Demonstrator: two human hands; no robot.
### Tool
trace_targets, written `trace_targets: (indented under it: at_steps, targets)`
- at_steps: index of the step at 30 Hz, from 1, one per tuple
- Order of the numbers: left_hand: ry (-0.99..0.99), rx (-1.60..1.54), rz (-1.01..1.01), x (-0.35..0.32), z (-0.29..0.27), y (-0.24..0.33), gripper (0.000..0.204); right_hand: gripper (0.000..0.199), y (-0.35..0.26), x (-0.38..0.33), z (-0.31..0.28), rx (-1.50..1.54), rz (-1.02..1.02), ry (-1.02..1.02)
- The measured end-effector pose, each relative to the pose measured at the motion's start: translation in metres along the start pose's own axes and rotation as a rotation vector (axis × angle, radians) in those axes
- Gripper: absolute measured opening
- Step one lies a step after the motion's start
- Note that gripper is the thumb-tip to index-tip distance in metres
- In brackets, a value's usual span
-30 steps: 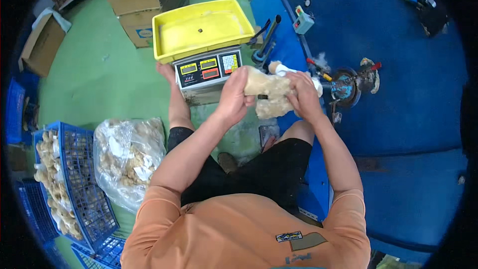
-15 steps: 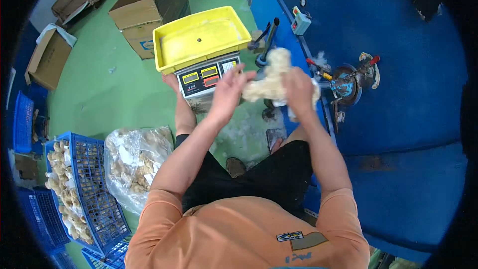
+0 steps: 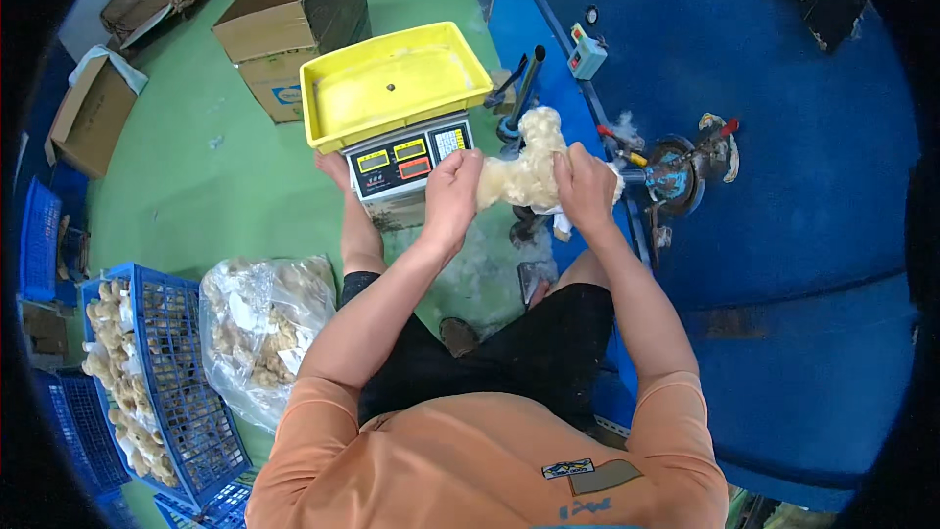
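Observation:
A cream, curly-furred plush toy stretches between my two hands in front of a metal tube on the blue machine. My left hand is closed around the limb on its left side. On the toy's right part, next to the tube, my right hand grips the fur with its fingers wrapped over it. One rounded part of the toy sticks up between the hands, and a white piece hangs below. The tube's end is hidden at the toy and my right hand.
A yellow tray sits on a digital scale ahead. At left stand a blue crate of plush pieces and a clear bag of more. A cardboard box is behind. The blue machine fills the right side, with a round fitting.
My left hand, open beside the toy before, has closed on its left limb. The toy, blurred earlier, is now steadier and pulled out between both hands.

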State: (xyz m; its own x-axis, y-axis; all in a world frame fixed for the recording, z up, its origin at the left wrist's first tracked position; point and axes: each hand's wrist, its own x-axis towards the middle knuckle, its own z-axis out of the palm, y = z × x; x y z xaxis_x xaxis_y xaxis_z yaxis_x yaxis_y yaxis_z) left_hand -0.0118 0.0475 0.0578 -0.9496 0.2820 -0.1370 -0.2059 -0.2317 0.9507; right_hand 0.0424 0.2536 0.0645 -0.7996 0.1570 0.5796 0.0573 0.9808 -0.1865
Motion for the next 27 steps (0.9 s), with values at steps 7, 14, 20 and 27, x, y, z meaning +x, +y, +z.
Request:
trace_targets:
  at_steps: [7, 14, 20, 27]
  targets:
    - [-0.112, 0.401, 0.155, -0.008, -0.033, 0.003, 0.037, 0.022, -0.027, 0.005, 0.0, 0.053, -0.053, -0.076]
    - [-0.056, 0.355, 0.203, -0.037, -0.008, -0.056, 0.038, 0.014, -0.039, 0.008, 0.003, 0.293, -0.41, -0.058]
    - [-0.048, 0.468, 0.292, -0.051, 0.007, -0.041, 0.032, 0.013, -0.035, 0.004, -0.001, 0.223, -0.311, -0.124]
    - [-0.07, 0.598, 0.405, 0.006, -0.015, -0.003, 0.032, 0.02, -0.057, 0.015, 0.001, 0.166, -0.017, -0.073]
